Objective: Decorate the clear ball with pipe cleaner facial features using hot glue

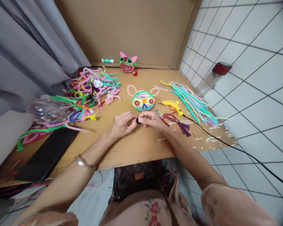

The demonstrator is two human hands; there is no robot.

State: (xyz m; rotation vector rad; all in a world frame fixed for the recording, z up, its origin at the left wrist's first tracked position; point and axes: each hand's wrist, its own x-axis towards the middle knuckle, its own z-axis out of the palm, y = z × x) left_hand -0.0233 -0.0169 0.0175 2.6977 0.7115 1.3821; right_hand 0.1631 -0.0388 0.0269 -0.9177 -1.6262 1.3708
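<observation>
Near the front of the table, my left hand and my right hand meet fingertip to fingertip. Between them they pinch a small black piece, mostly covered by the fingers, so its kind does not show. Just beyond lies a round animal face with red-and-yellow eyes, an orange nose, a green rim and pink loop ears, made of pipe cleaners. To the right of it rests a yellow glue gun, nozzle pointing left. Beside my right hand is a purple tassel with red cord.
A heap of curled pipe cleaners covers the left side, with a clear plastic bag and a black tablet-like slab. Straight pipe cleaners lie right. A finished-looking pink-eared face and glue stick stand behind. The glue gun's cord trails right.
</observation>
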